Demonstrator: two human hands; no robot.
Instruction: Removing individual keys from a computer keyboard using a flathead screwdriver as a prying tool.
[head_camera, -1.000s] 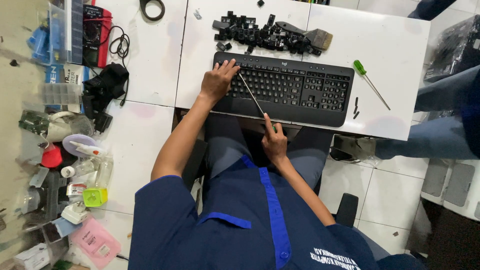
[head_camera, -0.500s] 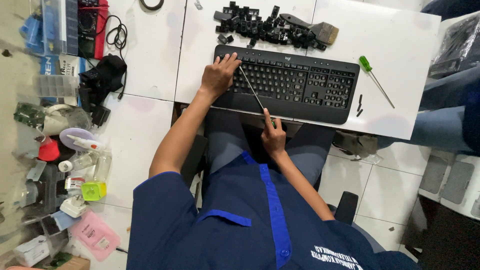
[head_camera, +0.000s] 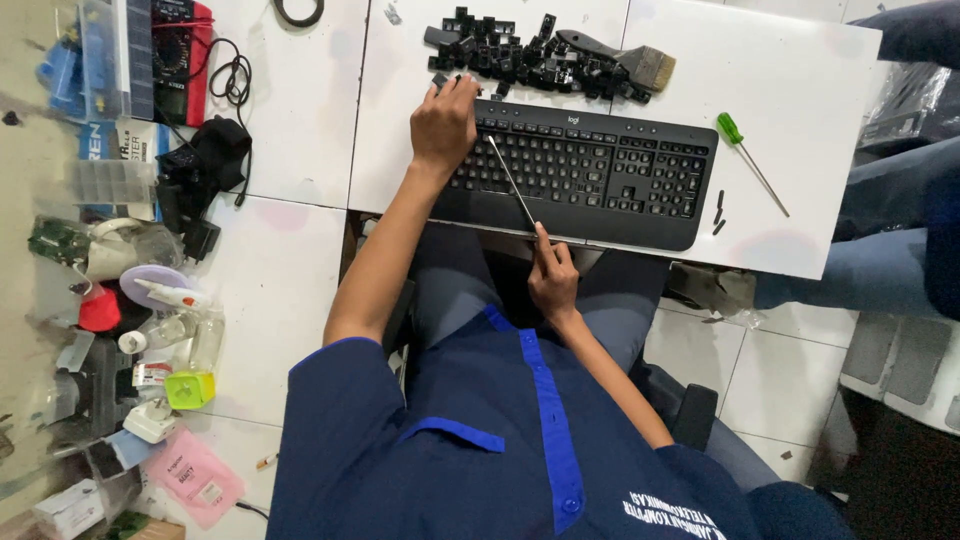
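Observation:
A black keyboard (head_camera: 600, 175) lies on a white table (head_camera: 800, 90). My left hand (head_camera: 443, 122) is over the keyboard's far left corner, its curled fingertips touching the edge of a pile of loose black keycaps (head_camera: 520, 55); whether it grips one is unclear. My right hand (head_camera: 552, 275), at the near edge of the table, holds a thin metal tool (head_camera: 510, 183) whose tip rests among the keys on the left part of the keyboard.
A paintbrush (head_camera: 625, 58) lies on the keycap pile and a green-handled screwdriver (head_camera: 752, 163) lies right of the keyboard. A black adapter with cable (head_camera: 205, 160), bottles and small boxes (head_camera: 150, 330) clutter the left side. Another person's legs (head_camera: 880, 230) are at the right.
My left hand has moved from the keyboard's left edge up to its far left corner by the keycaps. My right hand and the tool have stayed in place.

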